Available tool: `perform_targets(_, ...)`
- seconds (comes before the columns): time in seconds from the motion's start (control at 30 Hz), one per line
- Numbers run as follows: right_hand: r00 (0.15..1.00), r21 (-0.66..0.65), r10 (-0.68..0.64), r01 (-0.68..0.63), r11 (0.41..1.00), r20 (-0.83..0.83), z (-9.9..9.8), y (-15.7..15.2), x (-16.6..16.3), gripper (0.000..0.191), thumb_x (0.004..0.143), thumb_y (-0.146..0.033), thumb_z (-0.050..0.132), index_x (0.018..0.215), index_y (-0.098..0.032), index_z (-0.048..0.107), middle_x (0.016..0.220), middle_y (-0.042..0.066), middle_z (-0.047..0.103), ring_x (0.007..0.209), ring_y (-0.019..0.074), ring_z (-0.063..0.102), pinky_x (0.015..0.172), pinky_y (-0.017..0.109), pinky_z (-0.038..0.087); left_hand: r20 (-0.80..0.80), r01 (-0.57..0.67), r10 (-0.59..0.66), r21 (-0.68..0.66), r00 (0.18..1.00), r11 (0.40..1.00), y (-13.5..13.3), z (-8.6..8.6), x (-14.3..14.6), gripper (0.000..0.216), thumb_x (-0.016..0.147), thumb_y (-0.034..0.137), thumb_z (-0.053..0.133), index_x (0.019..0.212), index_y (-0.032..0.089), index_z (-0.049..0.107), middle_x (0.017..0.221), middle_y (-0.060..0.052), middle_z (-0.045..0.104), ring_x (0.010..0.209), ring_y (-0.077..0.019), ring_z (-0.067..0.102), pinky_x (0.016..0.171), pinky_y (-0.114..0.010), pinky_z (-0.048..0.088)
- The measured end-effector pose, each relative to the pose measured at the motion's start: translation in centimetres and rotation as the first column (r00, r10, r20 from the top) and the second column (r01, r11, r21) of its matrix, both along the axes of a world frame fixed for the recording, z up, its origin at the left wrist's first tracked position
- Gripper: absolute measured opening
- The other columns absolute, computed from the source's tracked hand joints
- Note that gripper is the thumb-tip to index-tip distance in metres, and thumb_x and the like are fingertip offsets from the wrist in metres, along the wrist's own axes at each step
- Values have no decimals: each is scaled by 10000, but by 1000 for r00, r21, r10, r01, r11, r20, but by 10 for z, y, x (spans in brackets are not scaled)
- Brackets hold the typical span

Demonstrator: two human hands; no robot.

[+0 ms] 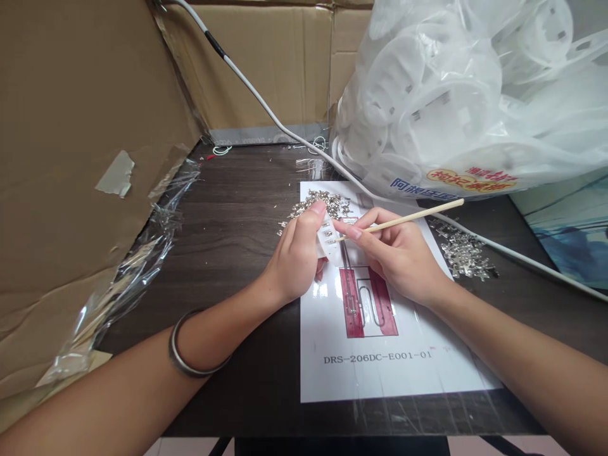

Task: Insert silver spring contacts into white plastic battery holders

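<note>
My left hand (299, 247) is closed on a white plastic part (327, 239) with small metal contacts set in its face. A thin wooden stick (413, 216) is pinched in my right hand (396, 250), its tip touching or very near the lower contacts on the white part. Just behind my left hand lies a pile of small metal pieces (325, 201), partly hidden by my fingers. Both hands are over a printed sheet (380, 373) with a diagram and the text "DRS-206DC-E001-01".
A second heap of metal pieces (468, 253) lies right of the sheet. A clear bag of white plastic parts (427, 107) stands behind. One white cable (266, 104) crosses the dark table (228, 190) diagonally. Cardboard (85, 126) walls the left and back.
</note>
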State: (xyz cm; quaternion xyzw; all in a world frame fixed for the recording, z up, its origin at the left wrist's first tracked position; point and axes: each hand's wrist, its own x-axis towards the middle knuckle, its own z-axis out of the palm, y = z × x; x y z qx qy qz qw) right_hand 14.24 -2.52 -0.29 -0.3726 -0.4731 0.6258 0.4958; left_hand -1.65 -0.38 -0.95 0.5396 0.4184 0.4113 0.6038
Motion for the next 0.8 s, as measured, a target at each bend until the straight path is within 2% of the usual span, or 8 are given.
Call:
perform_targets(0.2,1000,15,2,-2,1000,30,1,1,0,256,873,-338,775,774,-176,603,428,-141,396,351,3,253,393,167,307,-12,7,-7,6,1000,1000,1,0,0,602,948,629,263,547,210,421,375,-12,435,371,-125,448,438,-285,377)
perform_targets(0.5,1000,30,3,-4,1000,30,-1,0,1,241,876,-329,770,767,-190,606,449,-142,348,368,18,212,406,188,313,-5,21,-21,5,1000,1000,1,0,0,641,947,634,258,499,204,413,387,-19,433,368,-120,444,431,-280,380)
perform_targets(0.63,999,38,1,-3,999,41,-1,1,0,247,868,-338,775,785,-184,602,446,-144,344,380,24,187,392,201,264,-8,24,-24,12,1000,1000,0,0,0,635,954,616,254,500,201,412,389,-19,433,374,-114,443,433,-273,377)
perform_targets(0.73,996,60,-38,33,998,81,0,0,-1,293,842,-356,796,758,-177,579,449,-133,357,408,32,247,398,205,243,-11,29,-29,4,1000,1000,0,0,0,620,952,612,262,512,201,411,382,-18,431,376,-114,437,420,-266,362)
perform_targets(0.8,991,79,-66,57,995,117,1,0,-3,317,833,-368,801,739,-179,565,448,-127,360,430,43,298,419,206,279,-10,18,-18,-13,1000,1000,1,0,0,607,949,614,263,534,200,423,380,-13,432,366,-113,429,405,-264,352)
